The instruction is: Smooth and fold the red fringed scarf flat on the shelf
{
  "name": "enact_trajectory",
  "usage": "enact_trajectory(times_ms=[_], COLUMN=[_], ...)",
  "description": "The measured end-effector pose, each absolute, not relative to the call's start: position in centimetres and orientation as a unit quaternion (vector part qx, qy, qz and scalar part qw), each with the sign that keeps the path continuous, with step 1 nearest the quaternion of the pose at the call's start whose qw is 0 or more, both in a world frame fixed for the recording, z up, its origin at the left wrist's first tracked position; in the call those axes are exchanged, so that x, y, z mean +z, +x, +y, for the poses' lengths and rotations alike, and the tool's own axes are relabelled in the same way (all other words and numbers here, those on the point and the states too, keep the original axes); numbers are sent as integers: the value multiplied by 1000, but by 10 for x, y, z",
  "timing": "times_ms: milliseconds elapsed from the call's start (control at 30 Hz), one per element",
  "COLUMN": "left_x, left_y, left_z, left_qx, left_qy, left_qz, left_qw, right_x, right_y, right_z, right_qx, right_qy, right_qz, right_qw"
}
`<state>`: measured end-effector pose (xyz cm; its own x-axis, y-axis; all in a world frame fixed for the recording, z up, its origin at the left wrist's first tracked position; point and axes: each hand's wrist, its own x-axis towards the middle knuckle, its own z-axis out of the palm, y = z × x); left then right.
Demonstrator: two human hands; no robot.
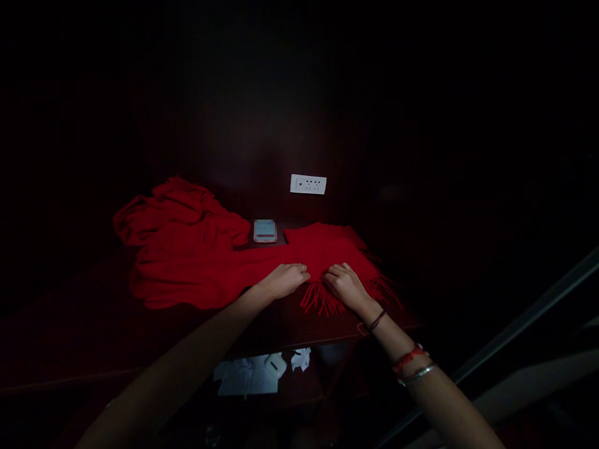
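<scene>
A red fringed scarf [262, 259] lies across the dark wooden surface, laid flat at its right end and heaped in loose folds at the left. My left hand [286, 280] rests on its near edge with the fingers curled down on the cloth. Just to the right, my right hand [345, 285] also has bent fingers on the scarf's edge, above the fringe [322, 299]. A small gap of cloth separates the two hands. Both sets of fingertips are pressed into the fabric and partly hidden.
Behind the scarf sits a small pale box [265, 231], its face blurred. A white wall socket [308, 184] is on the dark back panel. Below the surface's front edge [299, 345], papers [248, 377] and a crumpled white piece [301, 358] lie on a lower level.
</scene>
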<state>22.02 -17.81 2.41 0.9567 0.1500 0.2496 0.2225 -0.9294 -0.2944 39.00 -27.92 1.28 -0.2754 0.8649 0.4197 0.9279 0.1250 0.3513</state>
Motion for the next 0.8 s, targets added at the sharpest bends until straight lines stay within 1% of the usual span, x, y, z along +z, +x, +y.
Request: enact_trajectory(times_ms=[167, 333, 433, 533, 633, 800], left_x=[23, 27, 32, 36, 33, 22], left_y=[222, 216, 208, 198, 181, 124], left_z=[-179, -180, -180, -176, -169, -154], left_qx=[-123, -102, -74, -58, -73, -56], left_qy=[-975, -977, -974, -960, -943, -942], left_qz=[-102, -130, -170, -241, -291, -267], left_qw=[157, 135, 131, 128, 143, 197], right_x=[16, 15, 14, 14, 14, 14], right_y=[384, 382, 383, 383, 383, 385], right_z=[-278, -274, -275, -278, -279, -278], right_qx=[-271, -285, -289, -285, -283, -282], right_qy=[-582, -565, -574, -580, -585, -585], right_qz=[-762, -772, -764, -761, -758, -759], right_qw=[82, 53, 54, 56, 55, 48])
